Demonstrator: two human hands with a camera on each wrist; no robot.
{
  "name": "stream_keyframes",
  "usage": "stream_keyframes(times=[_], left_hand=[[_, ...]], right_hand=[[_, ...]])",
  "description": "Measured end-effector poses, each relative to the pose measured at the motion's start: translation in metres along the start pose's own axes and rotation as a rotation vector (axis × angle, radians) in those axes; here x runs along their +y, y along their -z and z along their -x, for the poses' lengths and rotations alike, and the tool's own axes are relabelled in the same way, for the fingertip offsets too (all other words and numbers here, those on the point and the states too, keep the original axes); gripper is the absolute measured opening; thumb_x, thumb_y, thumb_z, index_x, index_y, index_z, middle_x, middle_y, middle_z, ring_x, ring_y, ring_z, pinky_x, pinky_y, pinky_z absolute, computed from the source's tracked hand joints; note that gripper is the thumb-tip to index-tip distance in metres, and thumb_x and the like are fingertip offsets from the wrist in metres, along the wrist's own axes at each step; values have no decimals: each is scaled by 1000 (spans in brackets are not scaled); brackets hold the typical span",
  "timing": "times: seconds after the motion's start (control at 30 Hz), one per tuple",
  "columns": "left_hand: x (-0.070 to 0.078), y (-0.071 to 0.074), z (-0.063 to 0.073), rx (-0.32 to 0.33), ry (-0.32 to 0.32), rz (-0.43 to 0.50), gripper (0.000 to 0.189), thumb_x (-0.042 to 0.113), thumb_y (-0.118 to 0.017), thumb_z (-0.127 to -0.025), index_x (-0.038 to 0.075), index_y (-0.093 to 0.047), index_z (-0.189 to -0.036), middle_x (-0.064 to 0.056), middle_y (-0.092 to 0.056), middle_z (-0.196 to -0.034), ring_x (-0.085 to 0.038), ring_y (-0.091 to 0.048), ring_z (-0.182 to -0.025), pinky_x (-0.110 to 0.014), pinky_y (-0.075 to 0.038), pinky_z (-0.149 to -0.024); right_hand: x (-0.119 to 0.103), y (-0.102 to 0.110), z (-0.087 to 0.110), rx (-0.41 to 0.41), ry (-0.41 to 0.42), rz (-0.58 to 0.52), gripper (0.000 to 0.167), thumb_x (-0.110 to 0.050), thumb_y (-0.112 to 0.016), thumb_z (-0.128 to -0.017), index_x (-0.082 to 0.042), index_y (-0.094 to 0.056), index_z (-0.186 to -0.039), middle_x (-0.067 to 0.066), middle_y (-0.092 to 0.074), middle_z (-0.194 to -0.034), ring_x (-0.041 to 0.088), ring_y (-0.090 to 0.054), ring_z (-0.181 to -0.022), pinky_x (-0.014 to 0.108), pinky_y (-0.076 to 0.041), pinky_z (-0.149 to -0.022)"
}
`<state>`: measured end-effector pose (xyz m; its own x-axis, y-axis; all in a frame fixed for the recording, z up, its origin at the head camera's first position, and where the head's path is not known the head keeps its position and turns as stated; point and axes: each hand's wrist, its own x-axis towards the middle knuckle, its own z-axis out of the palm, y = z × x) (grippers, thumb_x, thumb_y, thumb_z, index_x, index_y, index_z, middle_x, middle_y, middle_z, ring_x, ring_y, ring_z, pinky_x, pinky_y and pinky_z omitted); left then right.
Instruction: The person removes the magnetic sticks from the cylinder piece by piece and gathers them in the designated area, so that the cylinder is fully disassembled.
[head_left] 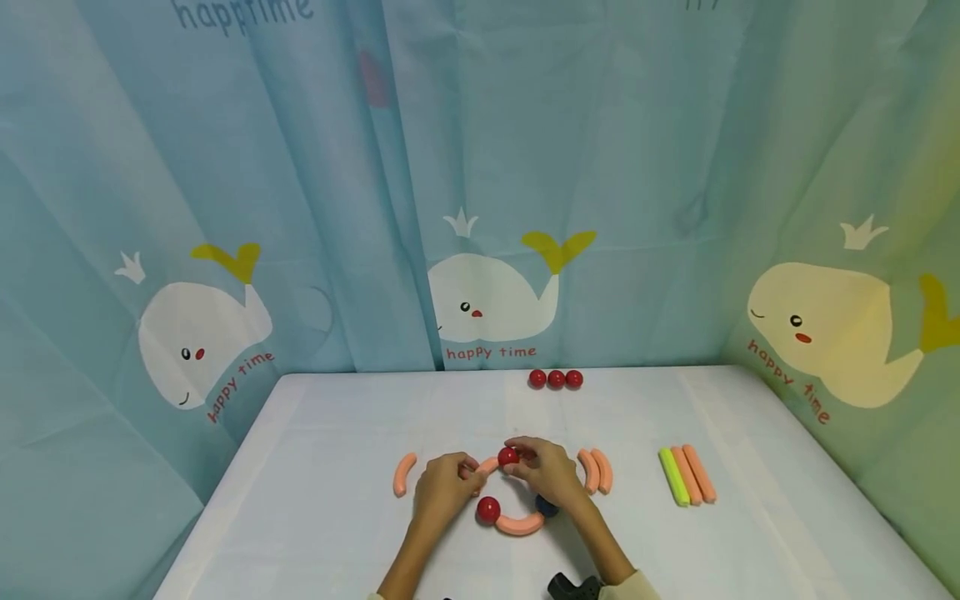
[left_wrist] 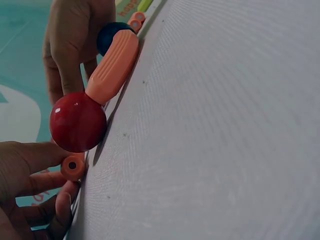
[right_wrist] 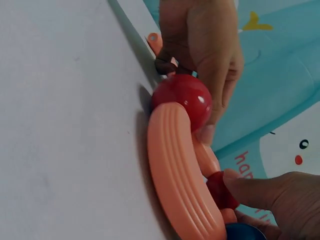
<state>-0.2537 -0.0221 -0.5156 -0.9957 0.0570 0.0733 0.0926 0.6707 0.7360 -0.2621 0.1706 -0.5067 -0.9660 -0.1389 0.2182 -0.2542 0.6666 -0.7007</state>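
My left hand (head_left: 444, 490) pinches a curved orange rod (head_left: 488, 466) between thumb and fingers. The end of this rod (left_wrist: 73, 168) shows a dark round tip in the left wrist view. My right hand (head_left: 553, 477) holds a red ball (head_left: 507, 456) that meets the rod's far end; its thumb presses the ball (right_wrist: 220, 191) in the right wrist view. Nearer the body, another red ball (head_left: 488, 510) joins a curved orange rod (head_left: 519, 524), whose other end meets a dark blue ball (head_left: 547, 506). A further orange piece (right_wrist: 228, 216) shows partly between the held ball and the blue one.
One curved orange rod (head_left: 404, 474) lies left of the hands, and two curved rods (head_left: 595, 472) lie right. Farther right are a green straight rod (head_left: 673, 477) and two orange straight rods (head_left: 693, 474). Three red balls (head_left: 556, 379) line the white table's (head_left: 337, 417) back edge.
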Motion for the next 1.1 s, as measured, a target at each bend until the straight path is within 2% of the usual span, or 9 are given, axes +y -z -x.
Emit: stream_keyframes(times=[0.2,0.4,0.63,0.7,0.9,1.07,1.1], left_hand=[[2,-2,-2,8,-16,-21,18,30,-76,-80,15,-73,-89,12,-59,-61,-6,-50,-55,-25,-39,-50],[3,-5,2,-10,25,-5,17,29,-77,-80,15,-72,-88,10,-57,-59,-8,-47,-52,-25,-36,-48],[4,-4,2,8,-2,-28,17,29,-76,-81,15,-73,-89,11,-57,-60,-6,-47,-53,-24,-36,-49],[4,-4,2,17,-11,-31,16,29,-76,-81,15,-73,-88,11,-58,-60,-6,-47,-53,-25,-36,-48],[5,2,4,7,24,-14,16,29,-77,-80,15,-73,-86,9,-56,-60,-8,-46,-53,-25,-36,-47],[6,3,3,-4,39,-8,19,31,-79,-78,16,-73,-87,8,-57,-64,-9,-47,-55,-25,-36,-49],[6,3,3,-5,38,-9,19,31,-79,-77,15,-73,-87,8,-57,-64,-9,-47,-55,-25,-36,-49]], right_hand=[[-3,-1,-1,27,-60,54,28,-21,-80,-80,-18,-73,-107,-3,-73,-93,10,-61,-81,36,-41,-65],[-2,-2,3,8,-64,65,28,-23,-80,-81,-18,-73,-108,-3,-73,-93,10,-59,-81,37,-41,-66],[-4,-1,3,28,-60,77,28,-22,-80,-80,-18,-73,-107,-3,-73,-92,9,-59,-78,33,-40,-63],[-4,-2,3,34,-46,78,28,-22,-80,-79,-18,-73,-106,-3,-73,-92,10,-59,-78,32,-41,-62],[-5,-4,2,35,-3,66,28,-22,-80,-79,-16,-73,-106,-1,-72,-90,10,-57,-76,32,-39,-62],[-3,-5,3,77,75,83,28,-19,-80,-78,-12,-72,-104,2,-71,-86,8,-54,-72,29,-37,-58],[-3,-5,3,76,64,82,28,-20,-80,-79,-12,-72,-105,1,-71,-87,8,-54,-72,28,-38,-59]])
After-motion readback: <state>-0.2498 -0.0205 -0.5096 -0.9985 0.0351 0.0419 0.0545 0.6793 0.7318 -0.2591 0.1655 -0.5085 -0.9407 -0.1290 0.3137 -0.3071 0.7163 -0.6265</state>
